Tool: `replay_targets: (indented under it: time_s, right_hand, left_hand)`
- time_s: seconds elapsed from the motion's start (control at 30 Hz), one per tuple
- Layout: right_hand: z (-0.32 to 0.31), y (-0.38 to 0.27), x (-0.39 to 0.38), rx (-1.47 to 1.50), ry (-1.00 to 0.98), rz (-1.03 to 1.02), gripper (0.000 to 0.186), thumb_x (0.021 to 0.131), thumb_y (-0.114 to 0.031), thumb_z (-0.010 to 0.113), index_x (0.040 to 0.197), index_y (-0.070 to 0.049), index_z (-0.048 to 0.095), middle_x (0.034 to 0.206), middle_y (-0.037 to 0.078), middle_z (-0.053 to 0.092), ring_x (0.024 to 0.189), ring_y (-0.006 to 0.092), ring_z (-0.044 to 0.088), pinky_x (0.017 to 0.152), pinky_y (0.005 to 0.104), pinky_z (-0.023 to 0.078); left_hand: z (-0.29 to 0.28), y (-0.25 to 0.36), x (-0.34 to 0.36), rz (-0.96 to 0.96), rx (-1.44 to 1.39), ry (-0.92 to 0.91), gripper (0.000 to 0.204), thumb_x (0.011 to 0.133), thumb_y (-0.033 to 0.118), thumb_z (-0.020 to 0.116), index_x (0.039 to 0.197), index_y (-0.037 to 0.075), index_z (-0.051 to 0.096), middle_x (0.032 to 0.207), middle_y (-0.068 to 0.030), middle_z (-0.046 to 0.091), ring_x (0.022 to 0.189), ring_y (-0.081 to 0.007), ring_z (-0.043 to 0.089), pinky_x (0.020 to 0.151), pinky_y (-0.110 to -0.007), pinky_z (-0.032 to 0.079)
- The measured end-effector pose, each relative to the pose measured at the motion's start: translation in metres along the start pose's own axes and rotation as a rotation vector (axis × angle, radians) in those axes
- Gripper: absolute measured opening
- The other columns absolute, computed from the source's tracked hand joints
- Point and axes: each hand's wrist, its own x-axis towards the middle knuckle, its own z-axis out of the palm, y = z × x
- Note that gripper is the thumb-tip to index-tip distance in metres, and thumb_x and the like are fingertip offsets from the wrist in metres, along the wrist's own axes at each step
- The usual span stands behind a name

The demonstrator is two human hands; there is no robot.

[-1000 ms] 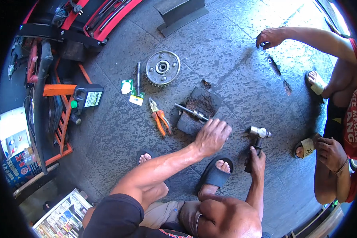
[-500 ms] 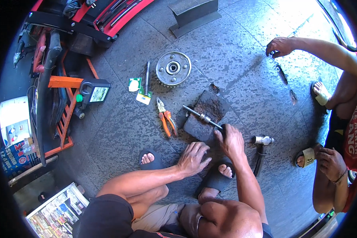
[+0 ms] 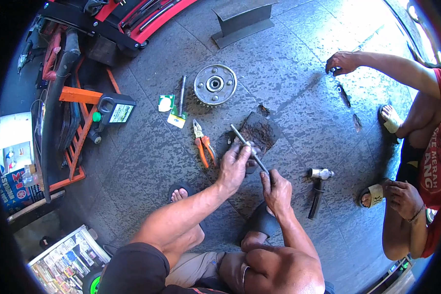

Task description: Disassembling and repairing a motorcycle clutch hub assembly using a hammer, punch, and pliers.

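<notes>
A slim steel shaft with a thicker collar [image 3: 236, 131] slants above a dark, rust-covered block [image 3: 264, 130] on the floor. My left hand [image 3: 234, 169] is closed around the shaft near its collar, covering part of it. The lower end is gripped by my right hand [image 3: 278, 192], thumb along the metal. Left of the block lie combination pliers [image 3: 204, 144] with orange handles, jaws pointing away from me. To the right, a ball-peen hammer [image 3: 318, 188] rests with its dark handle toward me. Farther away, a round toothed metal hub [image 3: 215, 85] lies flat.
A long bolt [image 3: 182, 95] lies beside small green-and-white packets [image 3: 166, 103]. At left are an orange frame [image 3: 81, 95] and a black bottle [image 3: 116, 109] with a green cap. A steel beam piece [image 3: 243, 24] stands far off. Another person's hand [image 3: 343, 62] reaches in from the right.
My left hand has come up from near my foot and taken hold of the shaft by its collar. My right hand has drawn the shaft's end slightly toward me, tilting it steeper.
</notes>
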Motion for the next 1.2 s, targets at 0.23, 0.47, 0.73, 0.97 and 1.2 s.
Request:
replay_targets:
  time_s: [0.23, 0.47, 0.73, 0.97, 1.2]
  right_hand:
    - [-0.019, 0.075, -0.072, 0.045, 0.111, 0.122, 0.027, 0.098, -0.021, 0.063, 0.081, -0.001, 0.057, 0.069, 0.026, 0.059, 0.067, 0.0470, 0.062, 0.059, 0.0492, 0.047]
    - [-0.024, 0.097, -0.077, 0.043, 0.196, 0.235, 0.031, 0.101, -0.023, 0.061, 0.081, 0.000, 0.052, 0.067, 0.026, 0.056, 0.064, 0.0478, 0.057, 0.057, 0.0489, 0.043]
    - [-0.002, 0.039, -0.026, 0.203, 0.132, 0.151, 0.028, 0.103, -0.027, 0.057, 0.091, -0.002, 0.056, 0.073, 0.029, 0.061, 0.072, 0.0510, 0.062, 0.061, 0.0542, 0.046]
    - [0.036, 0.017, -0.003, 0.200, 0.080, 0.104, 0.031, 0.104, -0.030, 0.053, 0.090, -0.002, 0.056, 0.070, 0.029, 0.061, 0.070, 0.0530, 0.061, 0.060, 0.0577, 0.044]
    - [0.031, 0.036, -0.001, 0.229, 0.179, 0.202, 0.033, 0.104, -0.030, 0.053, 0.087, -0.001, 0.054, 0.071, 0.030, 0.060, 0.071, 0.0537, 0.059, 0.060, 0.0571, 0.043]
  left_hand:
    - [-0.018, 0.042, 0.031, 0.239, 0.486, 0.202, 0.032, 0.096, 0.029, 0.072, 0.110, 0.000, 0.068, 0.092, -0.0065, 0.071, 0.085, -0.0170, 0.067, 0.078, -0.033, 0.053]
    - [-0.029, 0.026, 0.030, 0.664, 1.098, -0.036, 0.037, 0.082, 0.022, 0.083, 0.112, 0.005, 0.071, 0.101, -0.0108, 0.065, 0.097, -0.0298, 0.063, 0.086, -0.041, 0.051]
    - [-0.028, 0.010, 0.035, 0.851, 1.367, -0.110, 0.044, 0.074, 0.021, 0.086, 0.113, 0.007, 0.071, 0.105, -0.0107, 0.061, 0.106, -0.0315, 0.055, 0.094, -0.044, 0.047]
    - [-0.030, 0.012, 0.039, 0.824, 1.419, -0.073, 0.035, 0.077, 0.019, 0.079, 0.108, 0.005, 0.067, 0.107, -0.0127, 0.058, 0.105, -0.0330, 0.054, 0.091, -0.046, 0.046]
    - [-0.036, 0.037, 0.064, 0.797, 0.927, 0.222, 0.031, 0.085, 0.018, 0.068, 0.108, 0.000, 0.057, 0.097, -0.0184, 0.062, 0.090, -0.0333, 0.063, 0.081, -0.043, 0.051]
